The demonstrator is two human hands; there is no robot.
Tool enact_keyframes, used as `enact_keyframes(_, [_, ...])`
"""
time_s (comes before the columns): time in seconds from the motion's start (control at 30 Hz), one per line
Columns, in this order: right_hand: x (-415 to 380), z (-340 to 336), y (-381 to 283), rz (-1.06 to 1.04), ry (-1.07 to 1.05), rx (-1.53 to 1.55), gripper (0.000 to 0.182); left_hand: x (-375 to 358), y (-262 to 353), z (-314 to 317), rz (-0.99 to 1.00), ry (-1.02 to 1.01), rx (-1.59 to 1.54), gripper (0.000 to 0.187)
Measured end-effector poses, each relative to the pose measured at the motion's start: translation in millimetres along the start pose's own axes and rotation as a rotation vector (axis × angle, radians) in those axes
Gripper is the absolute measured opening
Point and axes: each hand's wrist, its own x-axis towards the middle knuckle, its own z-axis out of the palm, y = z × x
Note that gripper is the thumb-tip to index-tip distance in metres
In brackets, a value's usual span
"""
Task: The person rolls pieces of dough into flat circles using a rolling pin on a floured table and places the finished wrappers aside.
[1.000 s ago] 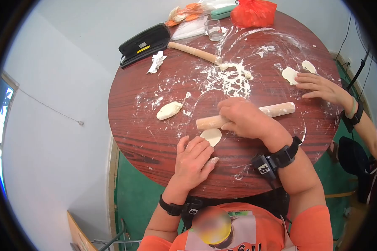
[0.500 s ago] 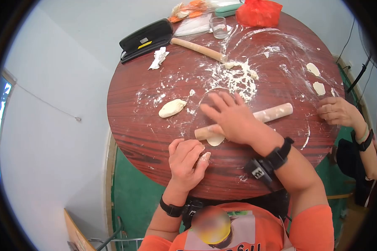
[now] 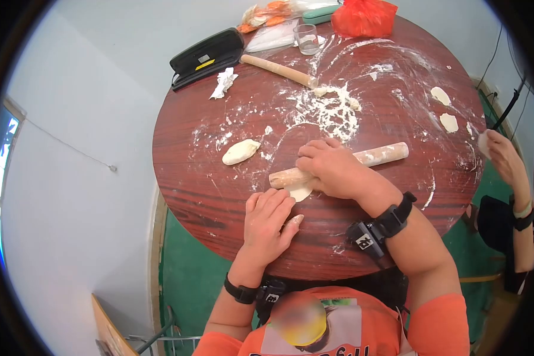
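Observation:
A floury wooden rolling pin lies slantwise on the table, and my right hand is closed over it left of its middle. Beneath the pin's left part, a thin round piece of dough sticks out toward me. My left hand rests at the left edge of that dough, its fingers stretched forward and its thumb apart. The fingertips are close to the pin's left end; whether they press on the dough is hard to see. Farther left lies an oval lump of dough.
Scattered flour covers the middle of the round table. Behind are a second rolling pin, a glass, an open black case and a red bag. Flat dough pieces lie near another person's hand at right.
My right hand has come down from spread fingers to a grip on the rolling pin. My left hand has shifted slightly toward the dough. The other person's hand has lifted something pale off the table.

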Motion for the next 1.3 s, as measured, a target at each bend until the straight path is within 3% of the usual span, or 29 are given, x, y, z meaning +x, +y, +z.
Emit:
enact_keyframes(0.07, [4, 2, 5, 0.039, 0.025, -0.016, 0.022, 1, 1, 0, -0.012, -0.116, 0.059, 0.036])
enact_keyframes(0.23, [0, -22, 2, 0.176, 0.115, 0.080, 0.018, -1, 1, 0, -0.009, -0.152, 0.057, 0.037])
enact_keyframes(0.47, [-1, 0, -9, -0.006, 0.006, -0.055, 0.018, -3, 0, -1, 0.006, -0.085, 0.042, 0.034])
enact_keyframes(0.53, [2, 13, -11, -0.036, 0.179, -0.127, 0.023, -3, 0, -1, -0.008, -0.071, 0.028, 0.033])
enact_keyframes(0.67, [10, 9, -2, 0.045, 0.155, -0.104, 0.028, -3, -2, 0, -0.010, -0.024, 0.043, 0.033])
enact_keyframes(0.73, [7, 3, 4, 0.123, 0.044, -0.114, 0.029, -3, -3, 0, -0.027, -0.041, 0.065, 0.034])
enact_keyframes(0.77, [4, 6, 4, 0.115, 0.118, -0.078, 0.026, -3, -3, 1, -0.048, -0.058, 0.083, 0.036])
enact_keyframes(0.9, [2, 7, 0, 0.075, 0.086, 0.011, 0.021, -2, -1, 1, -0.052, -0.077, 0.090, 0.039])
enact_keyframes(1.0, [6, 13, 5, 0.049, 0.124, -0.149, 0.018, -2, -1, 2, -0.045, -0.107, 0.091, 0.040])
enact_keyframes(1.1, [4, -5, 1, 0.066, 0.087, -0.120, 0.018, -2, -2, 1, -0.057, -0.137, 0.099, 0.040])
enact_keyframes(1.17, [0, -26, -8, 0.203, -0.172, -0.018, 0.026, -2, -1, 1, -0.047, -0.150, 0.091, 0.040])
enact_keyframes(1.2, [-4, -22, -9, 0.202, -0.175, -0.015, 0.026, -2, 0, 1, -0.051, -0.152, 0.091, 0.040])
enact_keyframes(1.27, [-15, -6, -11, 0.063, 0.046, -0.099, 0.029, -2, 0, 1, -0.027, -0.145, 0.103, 0.040])
enact_keyframes(1.3, [-13, 0, -9, 0.064, 0.042, -0.097, 0.029, -3, 0, 1, -0.029, -0.148, 0.100, 0.040])
